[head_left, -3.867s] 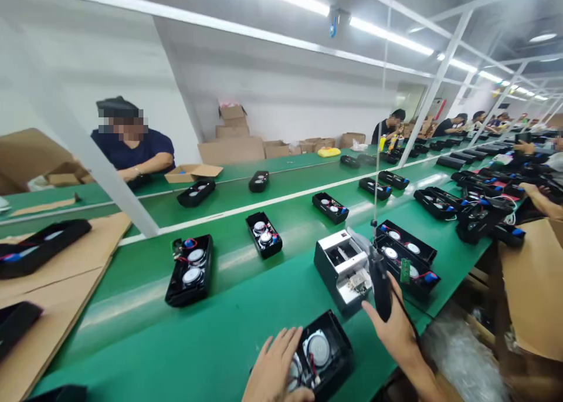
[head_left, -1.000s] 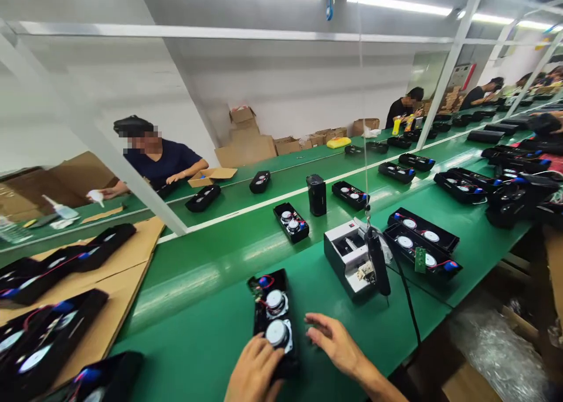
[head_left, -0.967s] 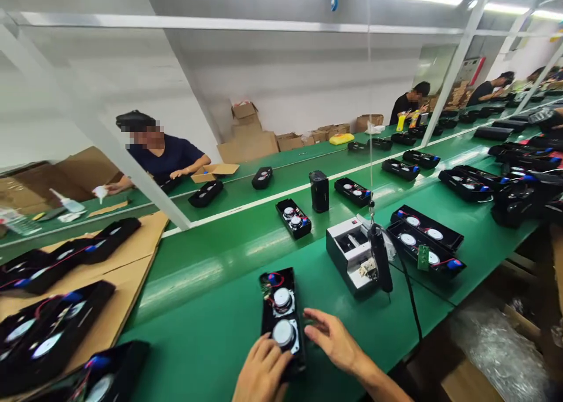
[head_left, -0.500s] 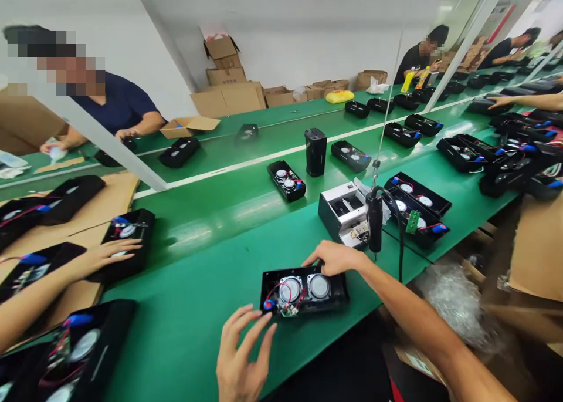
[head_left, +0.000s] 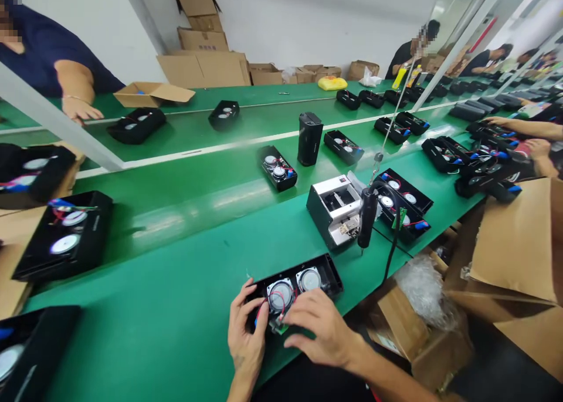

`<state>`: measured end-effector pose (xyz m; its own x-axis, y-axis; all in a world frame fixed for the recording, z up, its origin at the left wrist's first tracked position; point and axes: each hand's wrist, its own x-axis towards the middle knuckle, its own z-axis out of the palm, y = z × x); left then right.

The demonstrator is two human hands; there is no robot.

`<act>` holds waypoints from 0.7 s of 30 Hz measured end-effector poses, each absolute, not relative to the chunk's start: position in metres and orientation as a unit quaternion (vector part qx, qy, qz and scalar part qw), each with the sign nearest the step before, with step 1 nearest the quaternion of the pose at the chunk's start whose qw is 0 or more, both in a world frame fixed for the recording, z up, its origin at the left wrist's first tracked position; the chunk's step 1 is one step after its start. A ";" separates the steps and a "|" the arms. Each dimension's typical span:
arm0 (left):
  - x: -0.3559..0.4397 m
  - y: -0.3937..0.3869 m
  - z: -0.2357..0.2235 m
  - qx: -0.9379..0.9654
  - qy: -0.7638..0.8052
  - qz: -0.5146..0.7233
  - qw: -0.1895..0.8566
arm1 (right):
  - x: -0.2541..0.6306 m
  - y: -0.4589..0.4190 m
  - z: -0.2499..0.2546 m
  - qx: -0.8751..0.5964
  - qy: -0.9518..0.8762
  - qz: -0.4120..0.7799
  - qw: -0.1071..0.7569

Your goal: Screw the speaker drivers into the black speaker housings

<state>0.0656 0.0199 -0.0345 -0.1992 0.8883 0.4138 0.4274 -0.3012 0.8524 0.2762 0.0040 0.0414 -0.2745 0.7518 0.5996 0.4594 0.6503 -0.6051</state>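
Note:
A black speaker housing [head_left: 333, 271] lies tilted on the green bench in front of me, with two round silver speaker drivers [head_left: 280, 295] in it. My left hand [head_left: 247, 323] grips its left end, the thumb inside by the red wires and a blue part. Over the front edge reaches my right hand [head_left: 323, 327], its bent fingers and thumb at a small green circuit board [head_left: 280, 327] among the wires. The fingers partly cover the board and the lower rim of the housing.
A metal-topped machine [head_left: 336, 205] stands behind the housing, with a black hanging screwdriver [head_left: 367, 217] beside it. More open housings [head_left: 279, 168] sit along the line and at the left. A cardboard box [head_left: 512, 243] is at the right. Co-workers sit across and farther along.
My right hand has moved from the housing's back edge to the circuit board at its front. My left hand has closed on the left end. The view has shifted right.

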 end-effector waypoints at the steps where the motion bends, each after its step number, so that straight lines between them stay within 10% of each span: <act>1: 0.068 0.015 -0.035 0.589 0.551 0.552 0.212 | 0.270 0.000 0.036 -0.385 -0.772 0.141 0.485; 6: 0.068 0.005 -0.020 0.620 0.536 0.531 0.219 | 0.287 0.015 0.044 -0.380 -0.772 0.140 0.489; 15: 0.051 0.016 0.029 0.859 0.411 0.286 0.105 | 0.313 0.039 0.084 -0.307 -0.941 0.130 0.051; 21: 0.056 0.013 0.016 0.880 0.408 0.224 0.090 | 0.302 0.035 0.082 -0.322 -0.928 0.184 -0.036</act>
